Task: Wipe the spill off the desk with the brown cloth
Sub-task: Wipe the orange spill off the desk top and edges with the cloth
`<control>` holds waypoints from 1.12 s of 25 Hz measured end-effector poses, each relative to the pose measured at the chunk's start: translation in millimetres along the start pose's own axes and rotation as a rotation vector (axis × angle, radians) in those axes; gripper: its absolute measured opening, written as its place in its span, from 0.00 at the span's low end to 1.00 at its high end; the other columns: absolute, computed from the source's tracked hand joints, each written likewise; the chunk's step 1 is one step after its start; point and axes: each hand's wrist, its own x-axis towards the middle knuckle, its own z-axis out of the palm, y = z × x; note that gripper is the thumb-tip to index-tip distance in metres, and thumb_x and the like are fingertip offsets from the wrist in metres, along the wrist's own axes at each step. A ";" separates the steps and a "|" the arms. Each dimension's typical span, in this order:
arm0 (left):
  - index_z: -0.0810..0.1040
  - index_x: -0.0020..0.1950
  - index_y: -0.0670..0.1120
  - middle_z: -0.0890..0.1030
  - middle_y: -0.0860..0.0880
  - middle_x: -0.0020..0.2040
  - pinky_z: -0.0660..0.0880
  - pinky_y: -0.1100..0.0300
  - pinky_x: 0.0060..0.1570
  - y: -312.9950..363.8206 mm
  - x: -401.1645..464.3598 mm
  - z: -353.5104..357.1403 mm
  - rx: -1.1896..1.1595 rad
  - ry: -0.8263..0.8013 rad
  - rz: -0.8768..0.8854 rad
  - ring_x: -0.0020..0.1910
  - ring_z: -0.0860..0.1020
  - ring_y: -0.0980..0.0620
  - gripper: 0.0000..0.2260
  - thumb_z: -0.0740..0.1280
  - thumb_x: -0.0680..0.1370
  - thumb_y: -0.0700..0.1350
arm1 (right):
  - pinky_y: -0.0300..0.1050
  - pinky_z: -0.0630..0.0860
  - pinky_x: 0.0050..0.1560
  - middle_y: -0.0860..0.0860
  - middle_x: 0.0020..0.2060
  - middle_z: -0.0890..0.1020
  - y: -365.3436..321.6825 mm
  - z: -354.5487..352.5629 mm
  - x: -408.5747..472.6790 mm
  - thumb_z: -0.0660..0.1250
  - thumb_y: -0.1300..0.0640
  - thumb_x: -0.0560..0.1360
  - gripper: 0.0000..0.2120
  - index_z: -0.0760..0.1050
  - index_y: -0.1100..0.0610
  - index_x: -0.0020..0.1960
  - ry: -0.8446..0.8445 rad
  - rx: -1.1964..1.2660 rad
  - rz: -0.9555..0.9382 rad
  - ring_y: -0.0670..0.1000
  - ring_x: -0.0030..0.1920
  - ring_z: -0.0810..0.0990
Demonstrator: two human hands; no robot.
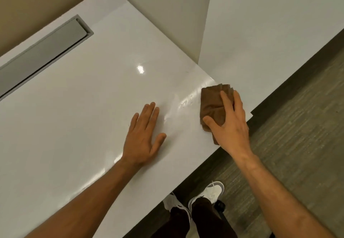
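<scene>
A folded brown cloth point(212, 102) lies on the white desk point(78, 107) close to its right front edge. My right hand point(230, 124) presses down on the cloth with fingers spread over it, thumb on its near corner. A wet, glistening streak of spill point(188, 101) shows on the desk just left of the cloth. My left hand point(144, 135) rests flat on the desk, fingers straight, a short way left of the streak.
A grey recessed cable tray with a lid point(42, 51) runs along the desk's far left. A white divider panel point(167, 14) stands behind the desk, with another white surface point(270, 33) to its right. Grey floor point(297, 144) and my white shoes point(214, 191) lie below the edge.
</scene>
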 end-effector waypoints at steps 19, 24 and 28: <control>0.39 0.85 0.47 0.37 0.52 0.85 0.33 0.57 0.80 -139.0 -126.8 -35.5 0.053 -0.054 -0.417 0.84 0.37 0.54 0.36 0.48 0.84 0.64 | 0.55 0.68 0.72 0.56 0.81 0.63 -121.9 128.1 54.9 0.76 0.42 0.68 0.39 0.69 0.47 0.77 0.036 -0.150 -0.319 0.60 0.73 0.71; 0.41 0.85 0.46 0.40 0.51 0.86 0.38 0.54 0.82 -140.4 -129.4 -37.2 0.001 -0.044 -0.398 0.84 0.38 0.54 0.33 0.43 0.84 0.61 | 0.51 0.71 0.68 0.55 0.77 0.71 -156.6 170.1 -17.5 0.76 0.57 0.64 0.33 0.79 0.50 0.70 -0.277 -0.047 -0.714 0.59 0.67 0.77; 0.43 0.85 0.46 0.43 0.51 0.86 0.38 0.55 0.82 -143.3 -132.8 -36.0 -0.042 -0.014 -0.381 0.84 0.40 0.55 0.31 0.39 0.85 0.59 | 0.49 0.69 0.71 0.54 0.72 0.77 -125.3 173.6 -82.5 0.74 0.57 0.67 0.26 0.82 0.51 0.65 -0.435 0.042 -0.901 0.55 0.70 0.76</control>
